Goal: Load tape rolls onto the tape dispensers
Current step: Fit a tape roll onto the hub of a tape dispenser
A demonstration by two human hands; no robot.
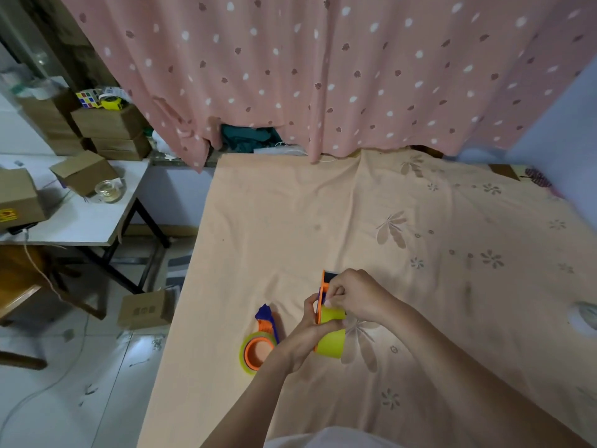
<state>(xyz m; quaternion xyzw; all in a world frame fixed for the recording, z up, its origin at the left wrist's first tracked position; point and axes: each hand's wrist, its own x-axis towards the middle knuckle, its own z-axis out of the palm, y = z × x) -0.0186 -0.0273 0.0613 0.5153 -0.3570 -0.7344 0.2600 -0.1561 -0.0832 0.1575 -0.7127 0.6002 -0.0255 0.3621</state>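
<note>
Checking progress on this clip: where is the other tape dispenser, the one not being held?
In the head view, the loaded dispenser lies on the peach sheet near its left edge, just left of the left hand.

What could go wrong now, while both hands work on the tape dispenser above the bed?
1. The right hand pinches near the dispenser front; a cutting blade there might nick a finger.
2. The tape roll might slip from the left hand.
3. The loose tape end might stick to the sheet.
</note>
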